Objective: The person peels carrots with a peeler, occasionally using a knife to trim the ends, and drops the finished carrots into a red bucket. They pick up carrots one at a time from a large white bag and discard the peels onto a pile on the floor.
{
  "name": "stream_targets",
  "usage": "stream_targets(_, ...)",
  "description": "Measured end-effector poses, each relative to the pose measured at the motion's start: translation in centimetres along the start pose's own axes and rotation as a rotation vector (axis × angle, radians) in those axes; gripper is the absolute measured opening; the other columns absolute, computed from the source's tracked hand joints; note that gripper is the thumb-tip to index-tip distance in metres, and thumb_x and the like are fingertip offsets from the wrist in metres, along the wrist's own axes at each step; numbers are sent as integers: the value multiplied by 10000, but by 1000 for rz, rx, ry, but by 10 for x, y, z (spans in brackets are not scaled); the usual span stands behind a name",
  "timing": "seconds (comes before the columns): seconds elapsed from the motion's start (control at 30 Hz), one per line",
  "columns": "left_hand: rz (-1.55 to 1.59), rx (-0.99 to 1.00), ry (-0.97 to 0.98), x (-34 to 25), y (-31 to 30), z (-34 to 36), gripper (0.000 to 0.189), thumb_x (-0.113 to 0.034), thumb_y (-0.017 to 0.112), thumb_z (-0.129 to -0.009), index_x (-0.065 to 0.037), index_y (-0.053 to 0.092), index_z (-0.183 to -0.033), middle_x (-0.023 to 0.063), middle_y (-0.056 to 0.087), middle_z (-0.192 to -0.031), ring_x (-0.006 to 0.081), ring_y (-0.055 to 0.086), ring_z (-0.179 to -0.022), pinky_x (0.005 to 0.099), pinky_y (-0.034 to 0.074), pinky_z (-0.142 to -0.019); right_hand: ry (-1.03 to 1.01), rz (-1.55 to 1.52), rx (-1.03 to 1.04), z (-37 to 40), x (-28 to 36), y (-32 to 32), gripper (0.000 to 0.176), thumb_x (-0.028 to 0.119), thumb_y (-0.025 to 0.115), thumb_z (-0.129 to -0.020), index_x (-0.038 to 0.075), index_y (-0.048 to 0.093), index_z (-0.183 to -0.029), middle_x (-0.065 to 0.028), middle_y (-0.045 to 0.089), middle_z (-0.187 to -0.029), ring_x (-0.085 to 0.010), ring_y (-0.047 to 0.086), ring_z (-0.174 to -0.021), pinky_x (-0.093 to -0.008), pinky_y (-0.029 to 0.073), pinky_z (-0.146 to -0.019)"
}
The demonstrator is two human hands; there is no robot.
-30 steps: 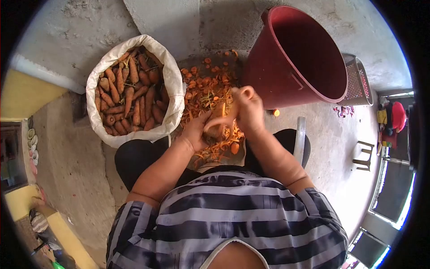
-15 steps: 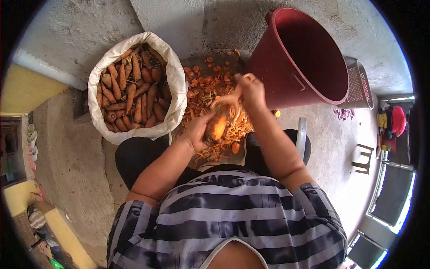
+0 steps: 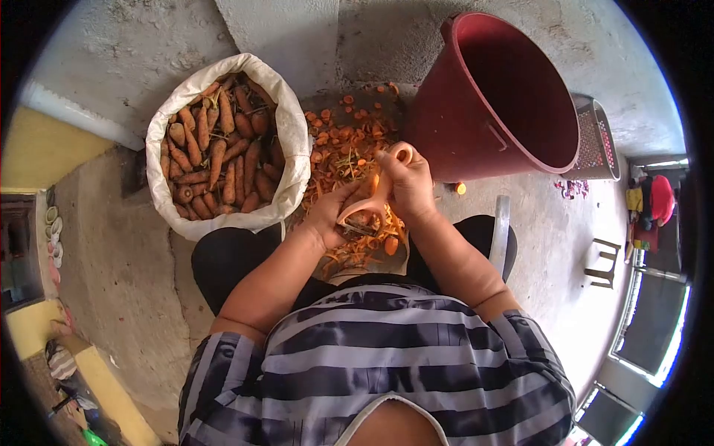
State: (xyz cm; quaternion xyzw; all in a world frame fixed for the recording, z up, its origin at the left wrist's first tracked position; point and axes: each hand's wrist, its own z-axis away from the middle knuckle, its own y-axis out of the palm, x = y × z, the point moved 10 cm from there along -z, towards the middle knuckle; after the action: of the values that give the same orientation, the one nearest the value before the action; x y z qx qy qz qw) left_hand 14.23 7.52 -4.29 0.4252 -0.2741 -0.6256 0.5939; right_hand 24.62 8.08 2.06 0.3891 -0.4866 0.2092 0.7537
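Note:
My left hand (image 3: 326,218) is closed around a partly peeled carrot (image 3: 364,191), between my knees. A pale orange peeler (image 3: 381,195) with a loop at its handle end is held in my right hand (image 3: 413,186), its wide head lying over the near end of the carrot. Much of the carrot is hidden by the peeler and my fingers. Beneath both hands lies a heap of orange peelings and cut carrot slices (image 3: 338,145) on the ground.
At the left stands an open white sack (image 3: 297,167) full of unpeeled carrots. A tall dark red bucket (image 3: 454,111) is at the right, with a grey perforated basket (image 3: 587,141) behind it. A concrete wall (image 3: 290,33) runs along the far side.
My right hand has come down and nearer to me with the peeler, whose head now lies on the carrot's near end. The carrot has tilted in my left hand, which stays nearly in place.

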Motion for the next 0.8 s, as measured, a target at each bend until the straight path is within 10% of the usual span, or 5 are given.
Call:
stream_targets(0.37, -107, -69, -28, 3, -9, 9, 357, -341, 482, -871, -59, 503, -1088, 119, 585, -814, 210, 590, -669, 304, 493, -479, -76, 427, -684, -75, -2, -166, 146, 113, 653, -753, 60, 517, -749, -16, 467, -633, -110, 438, -550, -282, 361, -466)
stream_targets(0.57, -20, -65, -32, 1, -8, 0, 317, -312, 355, -920, -76, 498, -1076, 93, 586, -870, 210, 600, -712, 369, 523, -556, -113, -68, -256, -15, 18, -48, 132, 99, 609, -799, 92, 491, -738, 10, 467, -647, -86, 437, -554, -236, 356, -476)
stream_targets(0.8, 77, 42, -22, 8, -12, -7, 321, -290, 323, -933, -57, 500, -1066, 82, 580, -921, 199, 603, -800, 371, 528, -665, 3, 68, -27, 3, -5, 0, 158, 80, 616, -789, 84, 476, -716, 13, 461, -634, -66, 416, -533, -231, 349, -458)
